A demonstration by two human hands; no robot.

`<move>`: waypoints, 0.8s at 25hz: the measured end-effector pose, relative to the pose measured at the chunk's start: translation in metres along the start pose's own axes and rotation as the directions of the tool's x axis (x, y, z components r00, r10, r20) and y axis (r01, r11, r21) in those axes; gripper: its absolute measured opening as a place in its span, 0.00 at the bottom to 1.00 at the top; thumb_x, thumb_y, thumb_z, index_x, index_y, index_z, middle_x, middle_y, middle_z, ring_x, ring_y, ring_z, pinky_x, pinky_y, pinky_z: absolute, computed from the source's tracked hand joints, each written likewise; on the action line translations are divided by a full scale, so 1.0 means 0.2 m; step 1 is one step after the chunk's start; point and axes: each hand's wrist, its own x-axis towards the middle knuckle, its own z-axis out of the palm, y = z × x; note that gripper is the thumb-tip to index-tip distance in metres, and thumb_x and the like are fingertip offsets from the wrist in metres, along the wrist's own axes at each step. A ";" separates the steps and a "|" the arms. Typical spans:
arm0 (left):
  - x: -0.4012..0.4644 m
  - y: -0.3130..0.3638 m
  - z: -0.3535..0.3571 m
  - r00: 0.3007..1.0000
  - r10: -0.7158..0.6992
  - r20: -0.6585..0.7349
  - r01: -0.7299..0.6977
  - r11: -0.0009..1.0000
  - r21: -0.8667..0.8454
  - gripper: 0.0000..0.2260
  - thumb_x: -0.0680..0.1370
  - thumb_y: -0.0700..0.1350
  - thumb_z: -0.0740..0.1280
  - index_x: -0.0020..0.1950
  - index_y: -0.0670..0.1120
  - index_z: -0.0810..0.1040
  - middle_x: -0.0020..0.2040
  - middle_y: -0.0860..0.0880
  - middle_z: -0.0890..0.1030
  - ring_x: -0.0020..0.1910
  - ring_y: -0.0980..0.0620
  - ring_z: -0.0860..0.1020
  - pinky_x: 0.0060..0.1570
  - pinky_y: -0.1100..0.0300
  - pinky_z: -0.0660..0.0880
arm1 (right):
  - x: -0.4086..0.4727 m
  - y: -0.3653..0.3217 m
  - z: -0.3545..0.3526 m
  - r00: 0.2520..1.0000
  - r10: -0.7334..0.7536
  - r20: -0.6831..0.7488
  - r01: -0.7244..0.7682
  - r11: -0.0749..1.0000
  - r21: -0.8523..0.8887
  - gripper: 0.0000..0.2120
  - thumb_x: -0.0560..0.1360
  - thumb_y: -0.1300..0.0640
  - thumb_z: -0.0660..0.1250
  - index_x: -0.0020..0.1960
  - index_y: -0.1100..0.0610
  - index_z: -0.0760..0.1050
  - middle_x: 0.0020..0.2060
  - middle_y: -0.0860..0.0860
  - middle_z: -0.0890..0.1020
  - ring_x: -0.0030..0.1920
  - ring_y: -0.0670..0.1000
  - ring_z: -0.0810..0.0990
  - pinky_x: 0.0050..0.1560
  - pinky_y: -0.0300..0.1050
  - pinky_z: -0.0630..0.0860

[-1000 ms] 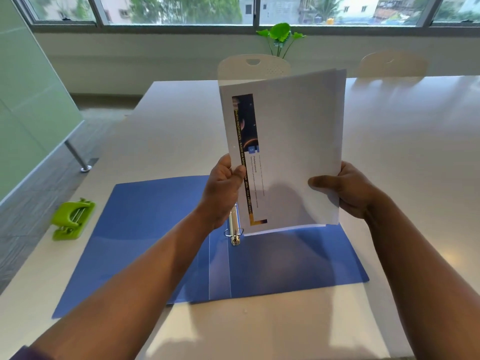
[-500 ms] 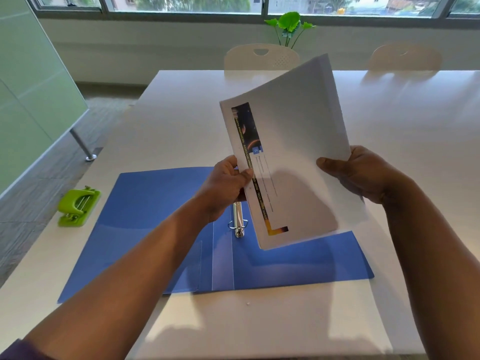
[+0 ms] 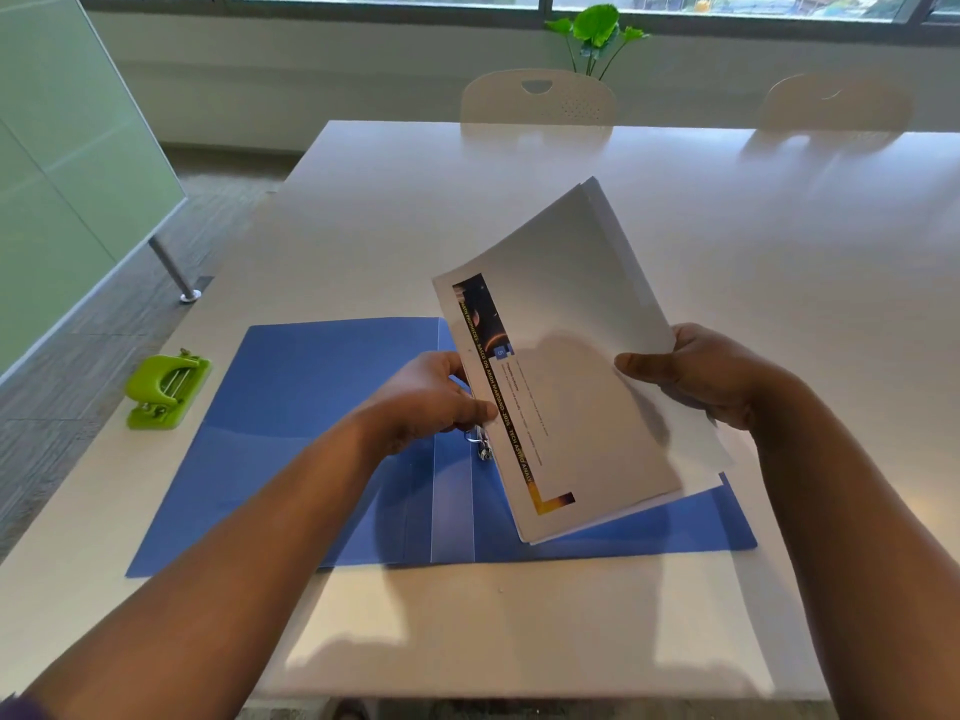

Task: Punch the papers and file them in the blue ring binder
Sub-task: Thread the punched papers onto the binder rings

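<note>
A stack of white papers (image 3: 566,324) with a dark printed strip along its left edge hangs tilted above the right half of the open blue ring binder (image 3: 291,407). My left hand (image 3: 431,397) pinches the stack's left edge just above the metal rings (image 3: 483,445). Gripping the right edge is my right hand (image 3: 701,376), thumb on top. The stack's lower corner is close to the binder's right cover; whether it touches, I cannot tell. The rings are partly hidden by my left hand and the papers.
A green hole punch (image 3: 166,389) sits on the white table (image 3: 519,631) left of the binder, near the table's left edge. Two pale chairs (image 3: 537,98) stand at the far side, with a potted plant (image 3: 597,31) behind them.
The stack went from nearly upright to tilted back and lower, toward the binder's right half. Both hands kept their hold and moved down with it.
</note>
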 end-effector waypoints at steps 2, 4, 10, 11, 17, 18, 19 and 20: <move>-0.01 0.00 0.00 1.000 0.004 -0.002 -0.004 1.000 0.014 0.09 0.77 0.38 0.73 0.54 0.48 0.77 0.50 0.51 0.86 0.47 0.53 0.85 0.37 0.66 0.78 | -0.01 0.00 0.01 1.000 0.009 0.000 -0.009 1.000 -0.005 0.09 0.77 0.56 0.71 0.56 0.56 0.81 0.50 0.59 0.84 0.52 0.61 0.82 0.67 0.66 0.72; -0.01 -0.01 0.00 1.000 0.005 -0.002 -0.005 1.000 0.001 0.10 0.77 0.38 0.73 0.54 0.49 0.77 0.52 0.50 0.86 0.49 0.52 0.85 0.41 0.65 0.78 | -0.02 0.00 0.01 1.000 0.008 0.002 -0.008 1.000 -0.007 0.07 0.77 0.55 0.71 0.54 0.54 0.81 0.48 0.58 0.84 0.50 0.58 0.81 0.67 0.64 0.71; 0.00 -0.01 0.02 1.000 0.006 0.010 -0.005 1.000 -0.018 0.12 0.77 0.37 0.73 0.55 0.50 0.76 0.52 0.49 0.86 0.52 0.50 0.85 0.54 0.56 0.81 | -0.04 0.00 -0.04 0.999 -0.030 0.040 0.031 0.999 -0.020 0.09 0.77 0.56 0.72 0.57 0.56 0.81 0.48 0.54 0.84 0.52 0.58 0.81 0.60 0.54 0.75; 0.00 -0.02 0.02 1.000 0.003 0.012 -0.002 1.000 -0.018 0.12 0.77 0.37 0.73 0.56 0.49 0.76 0.53 0.48 0.86 0.52 0.50 0.85 0.53 0.56 0.81 | -0.04 0.00 -0.04 0.998 -0.035 0.055 0.036 0.999 -0.012 0.11 0.77 0.57 0.72 0.58 0.56 0.81 0.50 0.54 0.84 0.54 0.58 0.81 0.63 0.54 0.74; -0.01 -0.04 0.00 1.000 -0.016 0.015 0.017 0.999 -0.036 0.11 0.78 0.38 0.72 0.57 0.47 0.76 0.52 0.48 0.86 0.50 0.51 0.85 0.44 0.62 0.81 | -0.07 -0.04 -0.03 0.990 -0.092 0.104 0.088 0.995 0.047 0.08 0.78 0.62 0.68 0.55 0.55 0.79 0.45 0.48 0.84 0.48 0.49 0.82 0.54 0.41 0.76; -0.01 -0.04 0.01 1.000 -0.020 0.010 0.020 0.999 -0.036 0.11 0.78 0.38 0.72 0.57 0.47 0.76 0.51 0.48 0.86 0.50 0.51 0.85 0.44 0.63 0.80 | -0.07 -0.04 -0.03 0.990 -0.096 0.100 0.092 0.995 0.046 0.08 0.78 0.63 0.68 0.56 0.55 0.79 0.44 0.47 0.84 0.46 0.48 0.83 0.52 0.40 0.75; -0.01 -0.04 0.01 1.000 -0.019 0.006 0.019 0.999 -0.034 0.10 0.78 0.39 0.73 0.56 0.47 0.76 0.51 0.48 0.86 0.50 0.51 0.85 0.45 0.62 0.80 | -0.08 -0.04 -0.03 0.990 -0.099 0.097 0.095 0.994 0.051 0.08 0.78 0.63 0.68 0.56 0.54 0.79 0.42 0.46 0.84 0.45 0.46 0.84 0.50 0.39 0.75; 0.00 -0.05 0.02 1.000 -0.016 0.004 0.016 0.999 -0.029 0.10 0.77 0.39 0.73 0.56 0.47 0.76 0.51 0.48 0.86 0.50 0.51 0.85 0.47 0.60 0.80 | -0.08 -0.04 -0.04 0.990 -0.102 0.093 0.096 0.993 0.061 0.08 0.79 0.63 0.67 0.55 0.54 0.79 0.40 0.44 0.85 0.43 0.44 0.84 0.49 0.38 0.75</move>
